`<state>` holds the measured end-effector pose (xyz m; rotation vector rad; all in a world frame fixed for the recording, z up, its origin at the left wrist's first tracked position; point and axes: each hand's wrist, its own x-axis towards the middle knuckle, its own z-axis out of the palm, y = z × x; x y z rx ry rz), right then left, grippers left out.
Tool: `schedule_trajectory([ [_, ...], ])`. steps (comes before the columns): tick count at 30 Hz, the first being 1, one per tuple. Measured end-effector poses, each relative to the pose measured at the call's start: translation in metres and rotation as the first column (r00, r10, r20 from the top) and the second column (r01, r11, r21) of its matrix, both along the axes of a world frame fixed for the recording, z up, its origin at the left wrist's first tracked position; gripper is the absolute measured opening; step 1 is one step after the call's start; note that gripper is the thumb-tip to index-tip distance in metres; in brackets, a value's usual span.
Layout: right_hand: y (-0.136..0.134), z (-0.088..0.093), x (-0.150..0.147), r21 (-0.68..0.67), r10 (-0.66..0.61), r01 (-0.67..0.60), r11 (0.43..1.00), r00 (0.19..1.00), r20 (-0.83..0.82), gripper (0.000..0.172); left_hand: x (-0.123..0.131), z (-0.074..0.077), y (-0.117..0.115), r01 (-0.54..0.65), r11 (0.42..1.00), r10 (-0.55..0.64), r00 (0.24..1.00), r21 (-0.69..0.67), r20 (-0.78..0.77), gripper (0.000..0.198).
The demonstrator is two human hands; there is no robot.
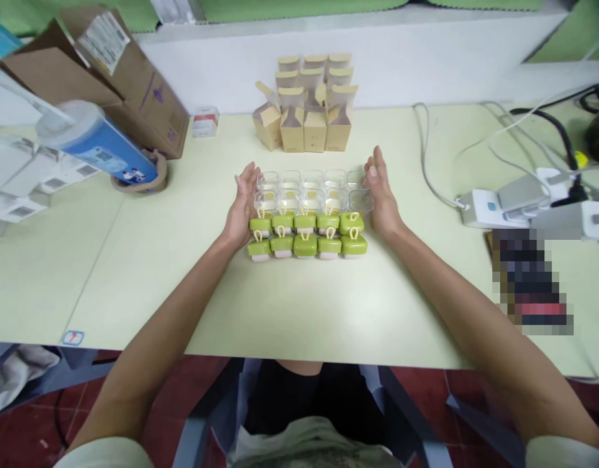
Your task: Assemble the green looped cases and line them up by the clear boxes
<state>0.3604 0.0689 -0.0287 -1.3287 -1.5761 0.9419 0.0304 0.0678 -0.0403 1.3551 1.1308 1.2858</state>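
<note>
A block of small green boxes with yellow loops sits in two rows at the table's middle. Behind them stand two rows of clear plastic cases. My left hand lies flat against the left side of the block, fingers stretched out and together. My right hand presses flat against the right side the same way. Neither hand grips anything. Further back stands a stack of small tan cardboard boxes, some with open flaps.
A brown carton and a blue-labelled tube lie at the left, with white boxes beside them. White power adapters and cables crowd the right. A blurred dark object sits near the right edge.
</note>
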Motion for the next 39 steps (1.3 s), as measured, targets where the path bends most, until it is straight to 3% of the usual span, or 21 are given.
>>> schedule_trajectory([
  [7,0.005,-0.004,-0.004,0.033,-0.141,0.147,0.989,0.981,-0.130,0.111,0.007,0.003,0.002,-0.034,0.999,0.033,0.998,-0.014,-0.049,0.104],
  [12,0.001,-0.006,-0.002,0.102,-0.200,0.209,0.973,0.976,-0.087,0.093,0.011,0.001,-0.003,-0.090,0.996,0.091,0.995,0.016,-0.036,0.098],
  [15,-0.003,-0.008,0.001,0.200,-0.346,0.354,0.914,0.935,-0.073,0.078,0.000,0.012,-0.028,-0.162,0.968,0.190,0.972,0.190,-0.136,0.085],
  [18,-0.009,-0.005,0.000,0.302,-0.485,0.485,0.821,0.871,-0.081,0.068,-0.015,0.026,-0.067,0.004,0.905,0.198,0.881,0.424,-0.430,0.063],
  [22,-0.026,0.008,-0.007,0.412,-0.559,0.509,0.756,0.829,0.002,0.064,-0.022,0.030,-0.100,0.261,0.862,0.119,0.730,0.435,-0.673,0.066],
  [25,-0.058,0.026,-0.010,0.468,-0.532,0.438,0.767,0.842,0.084,0.064,-0.019,0.025,-0.103,0.298,0.874,0.077,0.695,0.383,-0.715,0.078],
  [28,-0.100,0.041,-0.008,0.435,-0.352,0.188,0.881,0.875,0.334,0.056,-0.015,0.020,-0.101,0.279,0.895,0.059,0.702,0.350,-0.710,0.082],
  [31,-0.130,0.045,-0.004,0.262,-0.149,-0.031,0.965,0.756,0.637,0.067,-0.017,0.019,-0.102,0.319,0.877,0.064,0.664,0.359,-0.745,0.087],
  [34,-0.140,0.041,-0.002,0.140,-0.011,-0.132,0.981,0.687,0.727,0.081,-0.023,0.022,-0.104,0.382,0.842,0.082,0.606,0.380,-0.791,0.092],
  [39,-0.132,0.038,-0.003,0.106,0.094,-0.242,0.965,0.688,0.719,0.088,-0.024,0.029,-0.100,0.462,0.783,0.157,0.500,0.416,-0.852,0.106],
])
